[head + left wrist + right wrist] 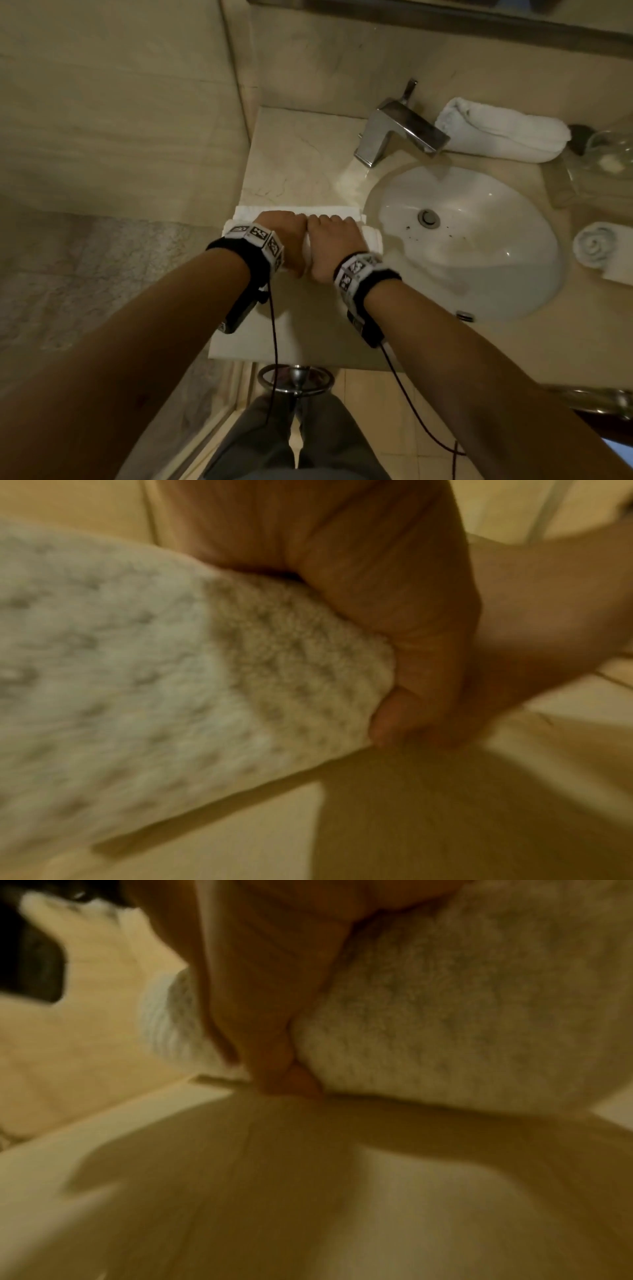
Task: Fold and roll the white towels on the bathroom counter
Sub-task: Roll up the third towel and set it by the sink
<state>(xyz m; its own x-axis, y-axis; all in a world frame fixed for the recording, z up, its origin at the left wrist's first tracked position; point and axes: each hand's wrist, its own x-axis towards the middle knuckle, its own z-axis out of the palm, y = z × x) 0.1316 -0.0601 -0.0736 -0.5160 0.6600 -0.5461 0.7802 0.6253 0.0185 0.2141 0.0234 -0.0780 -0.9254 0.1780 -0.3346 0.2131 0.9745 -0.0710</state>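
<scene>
— Towel (371, 236) first: where is it lying?

— It is lying on the bench (294, 154), near the left end, just beside the left rim of the sink (534, 274). The part nearest me is bunched into a thick roll, and a flat folded strip is showing beyond my knuckles, toward the back wall.

— What are your hands doing?

— Both are lying on top of the roll, side by side and touching each other. My left hand (281, 236) is curling over the left part, and my right hand (330, 240) is curling over the right part. In the left wrist view my thumb (387, 723) is tucking under the terry cloth at the bench surface; in the right wrist view my thumb is pressing into the roll's underside the same way. So I am gripping the roll with each hand.

— Anything else lying around the bench?

— A rolled towel (500, 130) is sitting along the back edge, behind the faucet (394, 130). A small rolled cloth (596, 245) is standing at the right edge, past the sink. Some glassware (606, 150) is showing at the back right corner, too blurred for me to say more.
</scene>
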